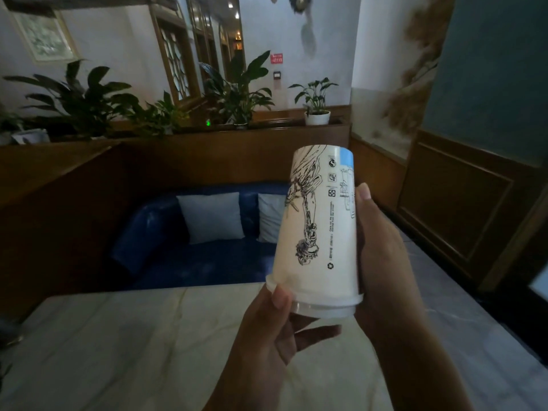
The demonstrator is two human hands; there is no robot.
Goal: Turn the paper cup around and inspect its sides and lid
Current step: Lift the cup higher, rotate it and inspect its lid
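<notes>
While the tall white paper cup with black ink drawing and blue band (318, 223) is held inverted above the pale marble-patterned worktop (133, 345), its white plastic lid (320, 305) faces downward and its base points up and away.

Left hand (275, 333): thumb pressed on the lid rim, fingers extended beneath the lid; it supports rather than clamps. Right hand (382, 250): wrapped along the cup's right wall, thumb tip resting near the printed symbols; its fingers are hidden behind the cup.

Assessment: side inspection appears under way, with the seam and printed column facing the camera. To proceed soundly, the right hand should roll the wall gradually while the left keeps upward pressure on the lid. Contents cannot be determined; an inverted lid may leak or detach, so avoid squeezing the wall. Tilting the lid face toward the eyes would complete the check.
</notes>
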